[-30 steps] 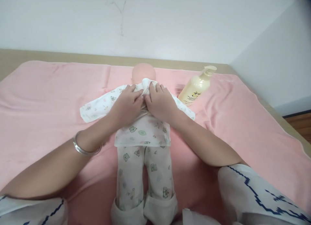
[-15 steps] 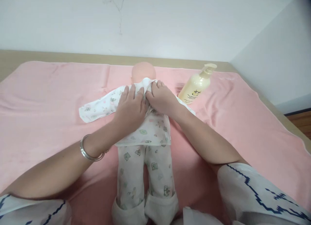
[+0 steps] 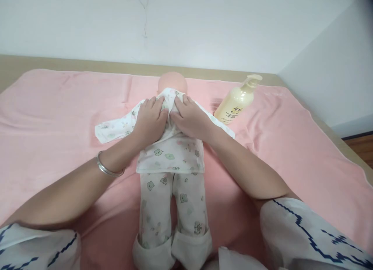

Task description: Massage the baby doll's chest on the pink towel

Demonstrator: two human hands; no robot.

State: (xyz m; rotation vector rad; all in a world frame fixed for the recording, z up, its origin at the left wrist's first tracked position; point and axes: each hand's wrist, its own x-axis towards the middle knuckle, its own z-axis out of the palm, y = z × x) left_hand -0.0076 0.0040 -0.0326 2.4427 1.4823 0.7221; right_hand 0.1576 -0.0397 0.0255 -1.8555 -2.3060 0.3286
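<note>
the doll (image 3: 172, 82) is laid lengthwise on the pink blanket (image 3: 58, 118), head away from the camera. the collar of its printed top (image 3: 171, 155) is bunched at the neck and gripped by the left hand (image 3: 150, 120) and the right hand (image 3: 190, 118), closed side by side. with a hard pull, the doll could be dragged, or the pump bottle (image 3: 237, 103) near its shoulder knocked. the thumbs and the doll's face are hidden; its feet are cut off.

Soft printed cotton shirt (image 3: 171, 153), fuzzy matt pink blanket (image 3: 58, 107), glossy plastic bottle (image 3: 236, 105)
</note>
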